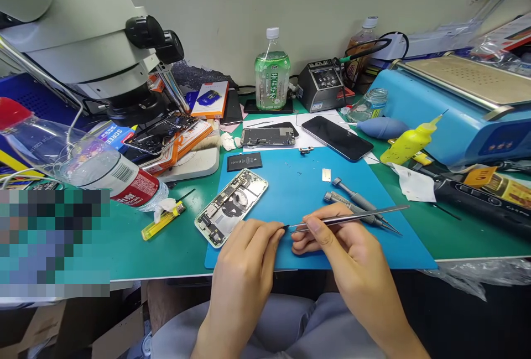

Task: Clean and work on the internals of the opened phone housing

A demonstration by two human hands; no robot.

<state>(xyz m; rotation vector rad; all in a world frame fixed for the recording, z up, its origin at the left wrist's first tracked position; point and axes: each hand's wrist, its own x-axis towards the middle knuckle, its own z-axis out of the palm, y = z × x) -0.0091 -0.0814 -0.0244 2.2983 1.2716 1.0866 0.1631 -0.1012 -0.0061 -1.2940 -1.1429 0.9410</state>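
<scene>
the phone [230,205] lies opened on the blue mat [373,248], insides bare, while the right hand [344,245] pinches tweezers [352,218] and the left hand [249,248] grips a tiny part at their tip, refitting seemingly undone.

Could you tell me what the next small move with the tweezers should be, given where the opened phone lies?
Probably carry the tiny dark part across to the opened silver phone body. The right hand holds the slim metal tweezers, whose tips meet the left hand fingertips over the blue work mat; the part there is too small to identify, and the phone lies just left, open.
</scene>
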